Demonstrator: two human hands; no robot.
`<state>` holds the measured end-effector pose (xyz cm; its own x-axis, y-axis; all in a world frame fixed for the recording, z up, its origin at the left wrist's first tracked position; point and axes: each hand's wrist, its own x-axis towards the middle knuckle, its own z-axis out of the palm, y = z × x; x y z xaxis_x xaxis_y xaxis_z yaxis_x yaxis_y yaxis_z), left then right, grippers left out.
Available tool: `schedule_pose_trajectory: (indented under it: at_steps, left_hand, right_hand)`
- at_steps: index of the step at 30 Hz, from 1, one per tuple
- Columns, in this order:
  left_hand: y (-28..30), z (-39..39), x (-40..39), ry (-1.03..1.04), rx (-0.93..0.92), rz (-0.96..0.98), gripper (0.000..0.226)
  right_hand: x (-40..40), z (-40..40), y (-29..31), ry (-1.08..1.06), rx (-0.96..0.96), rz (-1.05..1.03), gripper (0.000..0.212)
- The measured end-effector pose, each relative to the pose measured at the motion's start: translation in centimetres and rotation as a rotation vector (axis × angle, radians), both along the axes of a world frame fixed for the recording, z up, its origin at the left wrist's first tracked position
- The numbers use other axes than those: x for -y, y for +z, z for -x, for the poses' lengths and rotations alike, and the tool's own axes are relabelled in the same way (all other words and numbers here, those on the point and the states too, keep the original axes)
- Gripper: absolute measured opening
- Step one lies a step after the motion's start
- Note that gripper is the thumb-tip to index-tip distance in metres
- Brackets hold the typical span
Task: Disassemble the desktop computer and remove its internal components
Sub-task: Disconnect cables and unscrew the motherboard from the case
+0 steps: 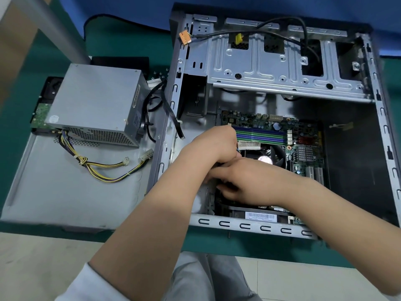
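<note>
Head view: computer case point(271, 66) lies open on green table point(138, 42), motherboard point(303, 146) inside, lower middle. Left hand point(213, 146) curled beside RAM slots point(260, 133), fingers hidden; what it holds, cannot tell. Right hand point(240, 181) reaches across below it, fingers bent down over board's left edge; grip unclear. Wrists cross, touching. CPU fan point(274, 154) partly visible behind hands. Power supply point(95, 105) sits outside on removed side panel point(54, 187), cables point(108, 168) trailing.

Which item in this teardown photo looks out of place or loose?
An orange connector on a black cable hangs unplugged over the case's top-left rim. The power supply sits outside, on the removed side panel.
</note>
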<state>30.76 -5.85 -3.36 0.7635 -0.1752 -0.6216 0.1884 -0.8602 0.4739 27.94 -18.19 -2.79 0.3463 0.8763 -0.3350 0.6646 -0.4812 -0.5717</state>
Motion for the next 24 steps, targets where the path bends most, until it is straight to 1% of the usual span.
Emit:
schedule_pose_trajectory:
  at_steps: [2,3,4,6,8,12,15,19,22,24]
  left_hand:
    - [0.1,0.0,0.0,-0.002,-0.006,-0.005,0.033]
    - [0.1,0.0,0.0,-0.003,-0.007,-0.007,0.036]
    - [0.1,0.0,0.0,0.0,-0.006,-0.005,0.035]
    - [0.1,0.0,0.0,0.004,0.0,0.002,0.023]
    - [0.1,0.1,0.0,0.004,0.006,0.004,0.018]
    - [0.1,0.1,-0.1,0.012,0.007,0.001,0.022]
    - [-0.2,-0.1,-0.2,0.035,0.005,0.008,0.013]
    - [0.0,-0.1,-0.4,0.071,0.011,0.022,0.014]
    - [0.1,0.0,-0.5,0.102,0.036,0.002,0.011]
    - [0.1,0.1,-0.6,0.116,0.043,-0.025,0.018]
  right_hand:
    - [0.1,0.0,-0.1,0.009,0.017,-0.006,0.019]
    - [0.1,0.0,-0.1,0.005,0.024,-0.009,0.017]
    - [0.1,-0.1,-0.2,0.003,0.032,-0.011,0.016]
    - [0.1,-0.1,-0.4,0.009,0.036,-0.018,0.014]
    - [0.0,-0.1,-0.5,0.023,0.002,-0.018,0.012]
    - [-0.1,-0.2,-0.2,0.023,-0.044,-0.032,0.018]
    - [0.0,-0.2,-0.1,0.041,-0.031,-0.044,0.018]
    - [0.3,-0.2,0.2,0.042,-0.025,-0.056,0.017]
    - [0.5,-0.4,0.7,-0.004,-0.083,-0.072,0.016]
    - [0.7,-0.6,1.1,-0.048,-0.116,-0.087,0.015]
